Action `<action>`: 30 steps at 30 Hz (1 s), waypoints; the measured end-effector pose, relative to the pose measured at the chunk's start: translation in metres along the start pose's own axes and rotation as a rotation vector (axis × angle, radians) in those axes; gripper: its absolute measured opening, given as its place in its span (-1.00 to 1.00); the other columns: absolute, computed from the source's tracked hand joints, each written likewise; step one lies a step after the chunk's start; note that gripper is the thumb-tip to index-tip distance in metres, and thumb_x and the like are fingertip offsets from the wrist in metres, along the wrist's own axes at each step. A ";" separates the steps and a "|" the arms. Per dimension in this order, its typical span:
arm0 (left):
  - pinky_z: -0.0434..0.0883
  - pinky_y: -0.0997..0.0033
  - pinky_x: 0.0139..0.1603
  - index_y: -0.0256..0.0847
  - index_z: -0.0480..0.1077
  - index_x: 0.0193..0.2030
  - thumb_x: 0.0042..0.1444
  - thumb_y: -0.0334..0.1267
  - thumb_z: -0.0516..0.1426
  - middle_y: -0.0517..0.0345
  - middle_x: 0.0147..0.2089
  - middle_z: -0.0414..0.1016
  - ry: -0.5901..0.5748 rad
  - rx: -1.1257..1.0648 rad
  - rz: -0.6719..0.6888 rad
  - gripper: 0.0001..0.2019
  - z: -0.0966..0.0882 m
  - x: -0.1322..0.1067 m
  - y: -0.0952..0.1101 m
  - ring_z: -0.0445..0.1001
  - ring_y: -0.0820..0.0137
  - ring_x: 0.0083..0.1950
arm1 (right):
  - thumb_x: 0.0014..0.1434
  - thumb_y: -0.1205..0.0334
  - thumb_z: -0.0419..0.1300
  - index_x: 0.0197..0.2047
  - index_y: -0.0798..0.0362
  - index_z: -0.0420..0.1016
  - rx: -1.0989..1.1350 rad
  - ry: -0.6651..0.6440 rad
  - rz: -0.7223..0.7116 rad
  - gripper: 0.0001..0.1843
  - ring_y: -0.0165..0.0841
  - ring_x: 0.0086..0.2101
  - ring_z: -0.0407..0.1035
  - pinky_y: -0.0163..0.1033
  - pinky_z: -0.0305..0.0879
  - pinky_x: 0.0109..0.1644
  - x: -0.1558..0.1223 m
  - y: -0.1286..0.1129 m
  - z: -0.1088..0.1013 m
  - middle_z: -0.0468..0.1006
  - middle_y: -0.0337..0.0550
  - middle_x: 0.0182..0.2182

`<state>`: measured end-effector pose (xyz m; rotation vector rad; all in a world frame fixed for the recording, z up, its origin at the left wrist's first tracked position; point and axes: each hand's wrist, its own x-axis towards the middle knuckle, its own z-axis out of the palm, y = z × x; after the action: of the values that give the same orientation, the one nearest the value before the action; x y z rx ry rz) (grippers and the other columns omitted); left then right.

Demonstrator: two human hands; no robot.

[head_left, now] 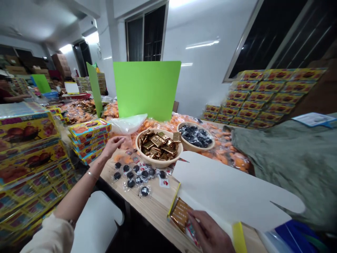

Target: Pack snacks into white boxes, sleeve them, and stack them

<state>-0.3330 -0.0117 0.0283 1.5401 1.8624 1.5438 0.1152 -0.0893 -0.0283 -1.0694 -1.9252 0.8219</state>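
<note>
On the left, my left hand (113, 146) reaches over the table, its fingers loosely stretched at the edge of the orange pieces in clear bags (126, 141). Beside it stands a cream bowl (158, 163) heaped with gold foil packets (158, 141). My right hand (210, 232) is closed at a gold-brown packet (180, 214), fingertips on its right edge. That packet lies inside an open cardboard box (173, 200), whose white lid flap (226, 182) spreads to the right. A red-and-white packet (191, 233) shows below my fingers. Small wrapped black discs (144, 190) lie nearby.
Another bowl (196, 147) holds black wrapped pieces. Stacked yellow boxes stand left (28, 151), beside the table (89, 140) and against the wall (263, 95). A green board (147, 89) rises behind the bowls. Grey-green cloth (284, 151) covers the right side. Another person (13, 93) is far left.
</note>
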 end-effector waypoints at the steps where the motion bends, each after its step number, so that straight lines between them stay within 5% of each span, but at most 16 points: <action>1: 0.27 0.49 -0.45 -0.31 0.48 -0.22 0.05 0.21 0.16 0.23 -0.51 0.36 -0.010 -0.028 0.021 -0.47 0.005 -0.010 0.011 0.27 0.50 -0.51 | 0.23 -0.03 0.13 -0.14 0.02 0.59 0.046 0.005 0.048 -0.65 -0.28 -0.21 0.56 -0.31 0.50 -0.10 0.004 -0.009 0.006 0.64 -0.06 -0.18; 5: 0.29 0.48 -0.40 -0.24 0.51 -0.26 0.08 0.07 0.21 0.17 -0.42 0.45 -0.055 -0.057 0.127 -0.63 0.037 -0.052 0.040 0.32 0.47 -0.45 | 0.19 -0.12 0.15 0.15 0.05 0.40 0.279 0.049 0.186 -0.43 -0.25 -0.20 0.54 -0.23 0.52 -0.19 0.034 -0.045 0.047 0.55 0.06 0.02; 9: 0.36 0.42 -0.31 -0.24 0.51 -0.24 0.19 -0.05 0.15 0.10 -0.36 0.50 -0.242 -0.023 0.264 -0.72 0.073 -0.085 0.041 0.40 0.40 -0.37 | 0.08 -0.04 0.25 0.36 0.09 0.06 0.376 0.087 0.149 -0.13 -0.17 0.06 0.39 -0.12 0.46 -0.01 0.079 -0.060 0.100 0.33 0.18 0.22; 12: 0.43 0.33 -0.16 -0.22 0.48 -0.06 0.25 -0.08 0.09 0.00 -0.20 0.56 -0.375 -0.053 0.249 -0.71 0.082 -0.099 0.028 0.49 0.34 -0.22 | 0.06 0.12 0.20 0.13 0.16 0.34 0.298 0.089 0.141 -0.43 -0.17 -0.12 0.46 -0.02 0.40 0.00 0.111 -0.055 0.126 0.56 0.10 -0.10; 15: 0.46 0.29 -0.15 -0.15 0.19 0.28 0.31 -0.11 0.01 -0.07 0.02 0.49 -0.436 -0.130 0.205 -0.56 0.072 -0.101 0.011 0.50 0.34 -0.19 | 0.05 0.19 0.12 -0.23 0.09 0.43 0.258 0.112 0.139 -0.78 -0.22 -0.30 0.45 -0.03 0.38 -0.05 0.129 -0.043 0.130 0.56 -0.06 -0.35; 17: 0.47 0.24 -0.13 -0.13 0.10 0.33 0.28 -0.14 0.05 -0.09 0.07 0.40 -0.324 -0.032 0.224 -0.49 0.062 -0.095 0.000 0.47 0.35 -0.19 | 0.07 0.15 0.11 -0.31 0.05 0.38 0.271 0.136 0.130 -0.83 -0.25 -0.32 0.43 -0.08 0.38 -0.10 0.133 -0.038 0.126 0.55 -0.09 -0.37; 20: 0.37 0.09 0.10 -0.10 0.23 0.27 0.11 -0.23 0.22 -0.09 0.14 0.26 -0.162 0.279 0.343 -0.44 0.056 -0.081 -0.013 0.37 0.20 0.07 | 0.08 0.09 0.12 -0.32 0.03 0.35 0.289 0.131 0.096 -0.82 -0.28 -0.34 0.43 -0.14 0.37 -0.13 0.134 -0.040 0.122 0.53 -0.13 -0.38; 23: 0.28 0.03 0.19 -0.09 0.25 0.24 0.03 -0.27 0.27 -0.06 0.17 0.26 -0.198 0.398 0.397 -0.40 0.061 -0.068 -0.019 0.28 0.13 0.17 | 0.13 0.10 0.11 -0.34 0.02 0.34 0.262 0.093 0.017 -0.84 -0.30 -0.35 0.41 -0.19 0.35 -0.16 0.134 -0.050 0.121 0.52 -0.17 -0.39; 30: 0.38 0.30 -0.14 -0.21 0.36 -0.20 0.11 -0.16 0.20 0.08 -0.22 0.43 -0.142 0.336 0.331 -0.80 0.074 -0.057 -0.025 0.40 0.28 -0.20 | 0.29 0.27 -0.07 -0.34 0.01 0.34 -0.037 0.128 -0.271 -0.78 -0.31 -0.29 0.35 -0.21 0.28 -0.12 0.122 -0.069 0.123 0.48 -0.13 -0.36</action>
<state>-0.2690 -0.0160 -0.0440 2.1391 1.9332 1.2399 -0.0590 -0.0317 0.0045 -0.8369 -1.9288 0.5563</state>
